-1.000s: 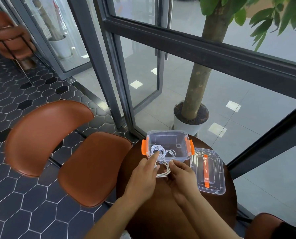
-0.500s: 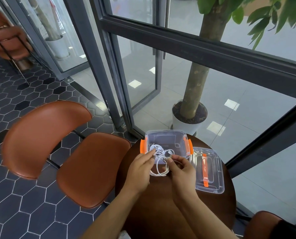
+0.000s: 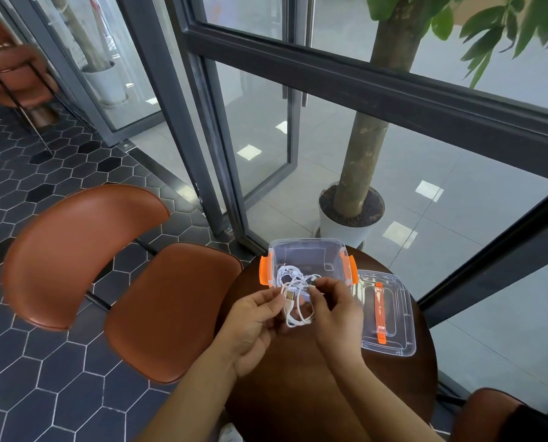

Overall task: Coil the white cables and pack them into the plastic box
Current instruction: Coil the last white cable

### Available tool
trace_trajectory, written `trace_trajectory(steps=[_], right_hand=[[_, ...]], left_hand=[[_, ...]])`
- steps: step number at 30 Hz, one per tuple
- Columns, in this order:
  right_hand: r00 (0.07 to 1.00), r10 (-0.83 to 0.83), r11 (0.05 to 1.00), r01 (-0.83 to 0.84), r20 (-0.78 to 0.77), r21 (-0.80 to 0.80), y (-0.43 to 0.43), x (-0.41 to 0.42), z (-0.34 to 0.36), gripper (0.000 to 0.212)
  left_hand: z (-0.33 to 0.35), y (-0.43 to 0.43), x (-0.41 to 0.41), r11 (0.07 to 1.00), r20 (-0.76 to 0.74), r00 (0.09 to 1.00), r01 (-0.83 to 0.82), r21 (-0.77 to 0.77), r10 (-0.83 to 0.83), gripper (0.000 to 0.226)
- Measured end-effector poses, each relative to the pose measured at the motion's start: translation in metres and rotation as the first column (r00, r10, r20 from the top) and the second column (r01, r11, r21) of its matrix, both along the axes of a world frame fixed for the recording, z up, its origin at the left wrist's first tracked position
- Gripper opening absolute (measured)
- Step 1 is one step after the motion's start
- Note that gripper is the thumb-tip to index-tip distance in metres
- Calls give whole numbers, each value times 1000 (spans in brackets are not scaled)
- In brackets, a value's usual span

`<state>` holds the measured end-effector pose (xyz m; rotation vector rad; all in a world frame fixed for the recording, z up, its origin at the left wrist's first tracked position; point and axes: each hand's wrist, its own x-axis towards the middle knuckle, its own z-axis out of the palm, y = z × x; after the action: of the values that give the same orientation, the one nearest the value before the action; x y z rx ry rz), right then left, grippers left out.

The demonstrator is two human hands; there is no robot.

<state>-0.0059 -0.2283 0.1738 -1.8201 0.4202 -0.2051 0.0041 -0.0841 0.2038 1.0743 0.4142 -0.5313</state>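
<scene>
The plastic box (image 3: 311,258) is open on top, white cables (image 3: 290,276) heaped in its near-left corner, lid (image 3: 401,317) lying alongside.

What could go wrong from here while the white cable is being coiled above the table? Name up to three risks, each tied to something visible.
The white cable, pinched by the left hand and right hand, hangs in loose loops that may spring apart or tangle.
It seems to run into the plastic box; a tug could drag that box, which sits near the table edge.

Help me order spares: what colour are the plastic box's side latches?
Orange latches, clearest in the head view.
</scene>
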Motion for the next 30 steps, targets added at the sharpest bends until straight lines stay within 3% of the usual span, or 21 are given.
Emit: trace_trajectory(steps=[5,8,14,17,20,22,27,30], right_hand=[[991,107,954,-81,76,-289,4,2,-9,10],[984,130,938,-83,121,-338,6,4,-11,13],[988,107,952,-70,110,-298,7,2,-6,11],[991,105,961,-78,89,-264,9,0,-5,9],[994,99,980,-88,54,-181,13,-2,-2,10],[994,100,984,-91,50,-155,15,-3,0,11],[996,87,994,-85,31,-62,9,-5,5,26],[996,90,995,-89,27,-39,8,-9,5,27]], left_hand=[[-4,-7,-1,996,31,999,20,86,-23,18],[-2,-15,-3,982,76,996,-51,179,38,25],[-10,-15,-6,816,324,945,-163,554,-31,38],[-15,-12,-7,616,424,883,-222,756,-201,41],[-18,-13,-8,450,449,846,-294,843,-287,43],[-20,-13,-8,423,443,844,-297,856,-303,42],[-18,-2,-6,487,391,835,-174,856,-388,49],[-15,2,-2,431,353,843,-164,887,-406,37]])
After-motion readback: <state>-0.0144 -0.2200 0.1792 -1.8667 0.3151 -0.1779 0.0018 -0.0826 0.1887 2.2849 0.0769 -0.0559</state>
